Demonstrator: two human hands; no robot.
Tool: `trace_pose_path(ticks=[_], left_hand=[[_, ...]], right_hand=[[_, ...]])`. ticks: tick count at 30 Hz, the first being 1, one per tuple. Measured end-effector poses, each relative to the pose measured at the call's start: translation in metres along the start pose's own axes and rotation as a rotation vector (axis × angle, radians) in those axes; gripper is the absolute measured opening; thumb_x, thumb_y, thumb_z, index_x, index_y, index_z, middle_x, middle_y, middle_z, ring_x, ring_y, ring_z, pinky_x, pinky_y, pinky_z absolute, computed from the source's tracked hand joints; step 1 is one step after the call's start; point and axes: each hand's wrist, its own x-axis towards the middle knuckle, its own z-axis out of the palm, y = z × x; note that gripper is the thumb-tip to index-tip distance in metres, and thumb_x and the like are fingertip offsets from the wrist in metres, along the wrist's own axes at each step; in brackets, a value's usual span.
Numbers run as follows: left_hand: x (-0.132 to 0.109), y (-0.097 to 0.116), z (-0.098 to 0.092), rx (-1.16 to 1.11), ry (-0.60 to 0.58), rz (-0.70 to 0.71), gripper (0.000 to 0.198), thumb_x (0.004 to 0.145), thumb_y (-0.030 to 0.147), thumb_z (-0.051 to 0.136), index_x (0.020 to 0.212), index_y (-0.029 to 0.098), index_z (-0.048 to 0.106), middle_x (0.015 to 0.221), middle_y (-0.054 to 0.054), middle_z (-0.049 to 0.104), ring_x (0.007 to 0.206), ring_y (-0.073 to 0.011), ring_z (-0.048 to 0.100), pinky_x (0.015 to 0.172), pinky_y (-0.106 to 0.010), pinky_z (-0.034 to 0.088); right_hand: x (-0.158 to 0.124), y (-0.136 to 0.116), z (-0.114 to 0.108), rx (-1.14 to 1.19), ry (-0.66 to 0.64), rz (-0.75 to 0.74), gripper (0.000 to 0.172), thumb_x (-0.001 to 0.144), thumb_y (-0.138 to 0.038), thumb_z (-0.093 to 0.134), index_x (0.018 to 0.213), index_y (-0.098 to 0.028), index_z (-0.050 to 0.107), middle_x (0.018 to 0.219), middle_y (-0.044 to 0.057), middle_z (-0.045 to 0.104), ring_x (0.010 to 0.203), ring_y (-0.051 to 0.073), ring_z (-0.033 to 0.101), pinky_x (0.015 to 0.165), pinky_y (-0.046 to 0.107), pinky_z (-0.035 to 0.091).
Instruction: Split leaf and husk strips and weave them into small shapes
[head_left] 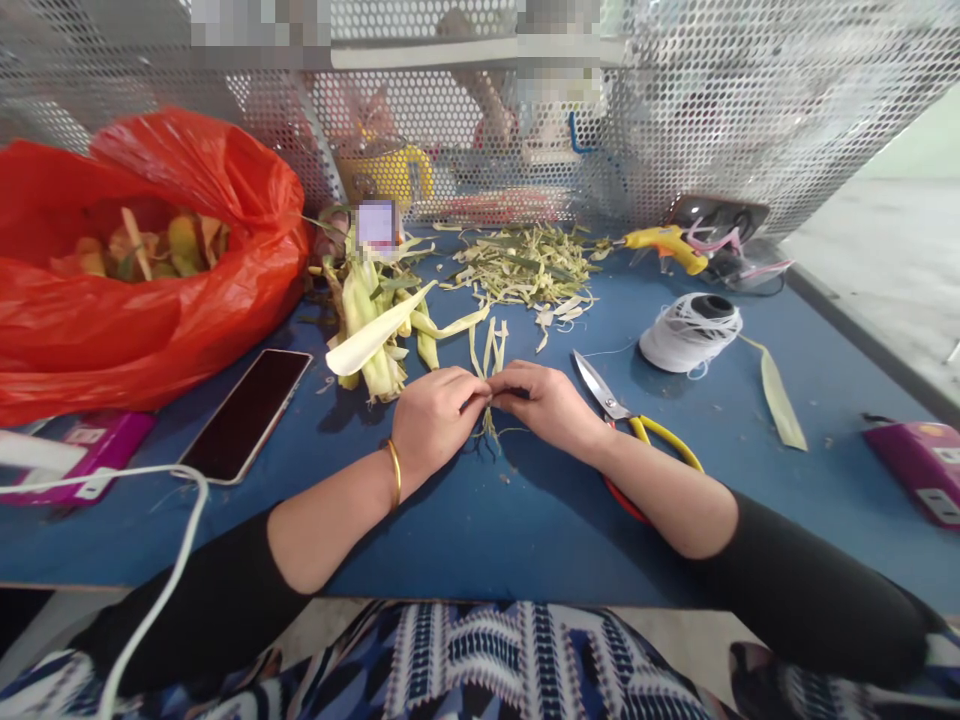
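My left hand (439, 412) and my right hand (549, 402) meet over the middle of the blue table, both pinching a small bundle of pale corn husk strips (489, 345). The strips fan out above my fingertips, and frayed ends hang below them. A thin thread trails from the bundle toward the right. Beside my right forearm lie open scissors (607, 392) with red and yellow handles, partly under the arm. Farther right is a spool of white thread (690, 333). Larger corn husks (371, 320) are heaped beyond my left hand.
A pile of shredded husk strips (529, 262) lies near the perforated metal screen (480, 110). At left are a red plastic bag (247, 290), a phone (247, 415) and a white cable (196, 520). A yellow glue gun (667, 246), a single husk piece (780, 400) and a purple power strip (919, 465) are at right.
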Motion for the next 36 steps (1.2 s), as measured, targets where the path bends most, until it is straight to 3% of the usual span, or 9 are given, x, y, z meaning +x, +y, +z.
trace_pose_path(ticks=[8, 20, 23, 26, 29, 36], left_hand=[[0.0011, 0.0012, -0.0025, -0.095, 0.003, -0.067, 0.007, 0.080, 0.015, 0.066, 0.074, 0.017, 0.066, 0.072, -0.002, 0.070, 0.069, -0.0150, 0.065, 0.065, -0.025, 0.048], [0.0022, -0.0005, -0.0053, -0.098, -0.022, -0.103, 0.010, 0.081, 0.016, 0.064, 0.071, 0.019, 0.066, 0.072, -0.001, 0.070, 0.068, -0.0148, 0.064, 0.065, -0.026, 0.048], [0.0020, -0.0005, -0.0039, -0.063, -0.015, -0.059, 0.012, 0.083, 0.014, 0.060, 0.072, 0.018, 0.065, 0.073, -0.002, 0.070, 0.069, -0.0153, 0.065, 0.065, -0.027, 0.048], [0.0020, 0.0001, -0.0037, -0.032, -0.021, -0.014, 0.013, 0.084, 0.015, 0.058, 0.074, 0.018, 0.065, 0.074, -0.003, 0.070, 0.071, -0.0154, 0.065, 0.067, -0.026, 0.048], [0.0023, 0.0007, -0.0047, -0.038, -0.030, -0.006, 0.015, 0.086, 0.016, 0.057, 0.074, 0.018, 0.065, 0.074, -0.003, 0.071, 0.072, -0.0151, 0.065, 0.068, -0.026, 0.049], [0.0024, -0.0008, -0.0047, -0.087, -0.007, -0.028, 0.010, 0.083, 0.016, 0.063, 0.073, 0.018, 0.066, 0.073, -0.003, 0.071, 0.069, -0.0152, 0.065, 0.066, -0.026, 0.049]], right_hand=[[0.0014, 0.0060, -0.0016, 0.018, 0.054, 0.009, 0.016, 0.078, -0.006, 0.059, 0.073, -0.018, 0.066, 0.080, 0.001, 0.061, 0.074, 0.012, 0.058, 0.070, 0.025, 0.044], [0.0026, 0.0058, -0.0085, 0.026, 0.006, 0.014, 0.016, 0.081, -0.007, 0.051, 0.070, -0.018, 0.057, 0.079, 0.001, 0.058, 0.078, 0.014, 0.055, 0.075, 0.029, 0.044], [0.0019, 0.0048, -0.0055, 0.086, 0.017, 0.045, 0.014, 0.080, -0.007, 0.053, 0.079, -0.018, 0.062, 0.080, 0.001, 0.058, 0.073, 0.013, 0.056, 0.069, 0.027, 0.045], [0.0024, 0.0048, -0.0016, 0.136, 0.023, 0.043, 0.024, 0.078, -0.005, 0.053, 0.091, -0.019, 0.067, 0.084, 0.001, 0.058, 0.070, 0.011, 0.056, 0.067, 0.025, 0.045], [0.0045, 0.0058, 0.0004, 0.120, 0.009, 0.004, 0.028, 0.075, 0.000, 0.051, 0.082, -0.019, 0.070, 0.079, 0.001, 0.057, 0.073, 0.012, 0.055, 0.068, 0.025, 0.044], [0.0069, 0.0055, -0.0015, 0.090, 0.009, 0.052, 0.016, 0.073, -0.001, 0.059, 0.070, -0.016, 0.063, 0.074, -0.002, 0.052, 0.067, 0.010, 0.051, 0.063, 0.023, 0.040]])
